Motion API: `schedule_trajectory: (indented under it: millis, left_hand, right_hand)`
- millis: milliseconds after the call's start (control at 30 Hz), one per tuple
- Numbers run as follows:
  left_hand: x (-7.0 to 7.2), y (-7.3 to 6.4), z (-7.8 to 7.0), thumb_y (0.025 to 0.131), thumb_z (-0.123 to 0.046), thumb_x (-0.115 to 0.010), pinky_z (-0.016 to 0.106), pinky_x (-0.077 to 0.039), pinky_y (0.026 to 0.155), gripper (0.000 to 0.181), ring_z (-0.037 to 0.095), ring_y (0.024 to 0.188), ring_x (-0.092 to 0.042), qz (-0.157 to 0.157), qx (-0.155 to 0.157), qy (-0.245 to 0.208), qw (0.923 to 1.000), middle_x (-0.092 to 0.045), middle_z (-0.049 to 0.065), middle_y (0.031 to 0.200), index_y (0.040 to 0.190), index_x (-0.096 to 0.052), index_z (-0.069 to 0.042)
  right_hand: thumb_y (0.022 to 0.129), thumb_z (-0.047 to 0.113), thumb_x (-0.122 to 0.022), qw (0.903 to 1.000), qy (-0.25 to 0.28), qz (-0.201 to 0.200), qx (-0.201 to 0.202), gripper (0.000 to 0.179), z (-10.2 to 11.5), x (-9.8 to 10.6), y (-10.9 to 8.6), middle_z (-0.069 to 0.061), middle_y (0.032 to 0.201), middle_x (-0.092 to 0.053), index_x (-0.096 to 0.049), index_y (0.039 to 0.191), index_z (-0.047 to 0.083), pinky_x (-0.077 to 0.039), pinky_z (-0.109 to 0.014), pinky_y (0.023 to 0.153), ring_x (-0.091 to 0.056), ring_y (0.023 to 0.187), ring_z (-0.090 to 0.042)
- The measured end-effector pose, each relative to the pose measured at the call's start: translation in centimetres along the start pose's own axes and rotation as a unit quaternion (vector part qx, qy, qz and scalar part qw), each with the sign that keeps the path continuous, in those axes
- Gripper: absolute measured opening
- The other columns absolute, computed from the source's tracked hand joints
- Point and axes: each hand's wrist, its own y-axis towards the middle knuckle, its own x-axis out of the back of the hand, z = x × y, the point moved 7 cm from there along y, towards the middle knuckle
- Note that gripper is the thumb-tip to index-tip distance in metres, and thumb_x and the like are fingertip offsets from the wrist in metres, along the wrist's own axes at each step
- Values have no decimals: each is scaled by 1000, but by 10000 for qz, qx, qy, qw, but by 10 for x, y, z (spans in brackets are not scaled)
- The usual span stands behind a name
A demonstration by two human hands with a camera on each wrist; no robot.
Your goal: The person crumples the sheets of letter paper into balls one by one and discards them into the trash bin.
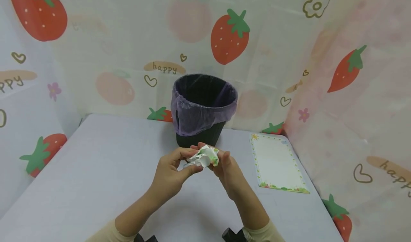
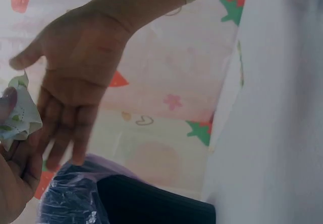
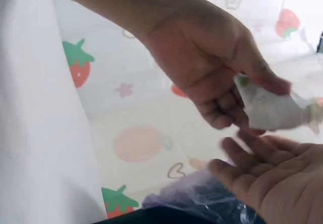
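Note:
A crumpled sheet of paper (image 1: 204, 158), white with green print, is pinched between the thumb and fingers of my left hand (image 1: 168, 174). My right hand (image 1: 228, 174) is beside the paper with its fingers extended. The left wrist view shows the right palm facing the camera, its fingers reaching close to the wad of paper (image 2: 22, 113). In the right wrist view the left thumb presses on the paper (image 3: 277, 110), while the right hand (image 3: 282, 183) lies open just below. Whether the right fingers touch the paper I cannot tell.
Beyond the hands, at the table's back edge, stands a black bin (image 1: 199, 140) lined with a purple plastic bag (image 1: 196, 121). A flat sheet of paper with a floral border (image 1: 279, 163) lies at the right on the white table (image 1: 96, 178). Strawberry-print curtains (image 1: 128, 39) surround the table.

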Motion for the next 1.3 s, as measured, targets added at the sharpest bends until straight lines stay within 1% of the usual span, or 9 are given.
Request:
schedule_trajectory:
  millis: [100,200,267,433,633,733,900,1167,1300]
  left_hand:
    - [3,5,-4,79,-1,-86,27,-55,97,39,17,115,-64,140,-191,202,9995,-70,2,119,113,-73,-12]
    - [2,8,-3,78,0,-86,29,-53,101,39,18,119,-58,364,-301,339,9983,-66,2,121,113,-73,-13]
    - [1,9,2,79,2,-84,30,-51,103,41,18,123,-56,497,-302,410,9975,-63,2,125,115,-71,-14]
    - [-6,7,12,85,0,-80,33,-50,105,42,20,127,-57,647,-370,471,9961,-63,3,132,122,-65,-13]
    - [-12,2,10,85,5,-78,29,-52,100,42,21,127,-57,753,-595,276,9950,-61,5,133,119,-60,-11]
    - [-12,1,8,83,6,-79,28,-50,103,41,22,132,-54,822,-692,343,9936,-60,6,136,115,-58,-11]
    - [-8,2,7,84,4,-80,27,-49,106,42,23,134,-52,792,-767,588,9922,-62,5,138,114,-57,-12]
    - [-9,3,9,86,3,-79,28,-48,108,42,21,130,-57,935,-616,329,9932,-63,7,138,117,-52,-9]
    - [-8,3,6,84,3,-80,28,-50,101,61,17,124,-59,1002,-670,586,9910,-64,4,133,137,-52,-10]
  right_hand:
    - [99,74,-34,9980,266,428,-370,98,-7,3,0,-9,139,-62,-46,144,-11,-45,-43,113,-61,127,-18]
    - [99,72,-42,9897,868,1052,-437,92,-12,-2,1,-6,125,-69,-48,138,-11,-50,-50,108,-68,116,-21]
    - [100,68,-46,9790,1441,1371,-450,83,-14,-7,0,-8,122,-71,-49,138,-6,-50,-54,106,-70,114,-24]
    - [105,55,-48,9594,2311,1531,-524,61,-17,-11,-2,-7,123,-71,-52,139,4,-50,-51,106,-69,115,-23]
    - [106,53,-48,9484,2521,1812,-644,66,-14,-17,-6,-13,137,-64,-46,145,1,-45,-51,112,-61,130,-28]
    - [107,50,-48,9483,2510,1846,-601,66,-10,-19,-7,-15,139,-63,-44,145,-3,-45,-49,113,-60,130,-27]
    - [107,42,-53,9597,2349,1422,-602,55,-10,-18,-3,-12,131,-68,-53,138,-4,-49,-42,109,-65,123,-23]
    - [105,35,-58,9667,2294,982,-562,45,-7,-15,-1,-13,124,-71,-62,130,-3,-54,-36,102,-69,118,-23]
    - [103,36,-62,9692,2202,953,-549,45,-5,-15,-2,-12,122,-72,-65,127,-2,-56,-35,100,-70,115,-23]
